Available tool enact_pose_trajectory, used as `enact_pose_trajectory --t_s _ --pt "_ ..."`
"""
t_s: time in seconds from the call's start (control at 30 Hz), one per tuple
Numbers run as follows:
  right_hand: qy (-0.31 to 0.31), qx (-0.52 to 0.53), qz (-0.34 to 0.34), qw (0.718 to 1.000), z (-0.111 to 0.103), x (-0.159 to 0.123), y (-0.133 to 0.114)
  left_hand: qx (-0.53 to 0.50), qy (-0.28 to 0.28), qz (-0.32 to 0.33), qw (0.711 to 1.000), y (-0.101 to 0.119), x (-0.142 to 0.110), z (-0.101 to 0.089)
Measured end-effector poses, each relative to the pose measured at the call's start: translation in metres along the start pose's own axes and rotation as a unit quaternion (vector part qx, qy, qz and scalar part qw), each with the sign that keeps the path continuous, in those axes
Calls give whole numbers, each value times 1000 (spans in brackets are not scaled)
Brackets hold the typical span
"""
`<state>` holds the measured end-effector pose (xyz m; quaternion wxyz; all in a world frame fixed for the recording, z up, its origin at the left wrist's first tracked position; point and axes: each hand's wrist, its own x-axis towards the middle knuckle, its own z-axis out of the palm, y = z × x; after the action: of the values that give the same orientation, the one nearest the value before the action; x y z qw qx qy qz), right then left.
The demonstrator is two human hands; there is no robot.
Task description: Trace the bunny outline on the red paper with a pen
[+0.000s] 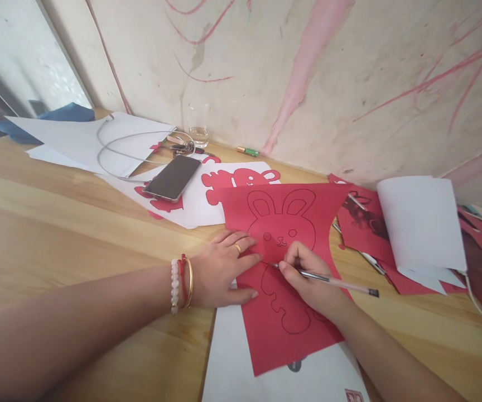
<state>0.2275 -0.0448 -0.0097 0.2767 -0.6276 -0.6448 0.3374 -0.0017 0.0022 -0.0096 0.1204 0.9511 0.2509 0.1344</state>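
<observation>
Your left hand point(224, 269) lies open and flat, its fingers point(241, 248) spread on the red paper point(285, 340), which sits at lower center on the wooden table point(65, 240). Your right hand point(312, 276) is closed around a pen point(341, 285), with the tip on the paper below the face of the rabbit outline point(280, 223). Upper left of the paper, a phone point(173, 177) rests on a white sheet point(191, 209) with red cutouts. A glass point(199, 131) stands against the wall point(350, 72).
</observation>
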Motion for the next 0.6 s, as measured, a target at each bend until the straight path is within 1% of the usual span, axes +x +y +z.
enact_pose_trajectory --t_s 0.23,0.4,0.6 --pt "-14 -13 14 1000 0 -1 -1 -26 -3 -20 999 0 1 -1" --pt "-14 -7 11 1000 0 0 0 -31 -1 -22 999 0 1 0" --pt "-16 -40 23 999 0 -1 -3 -32 2 -26 999 -1 1 1"
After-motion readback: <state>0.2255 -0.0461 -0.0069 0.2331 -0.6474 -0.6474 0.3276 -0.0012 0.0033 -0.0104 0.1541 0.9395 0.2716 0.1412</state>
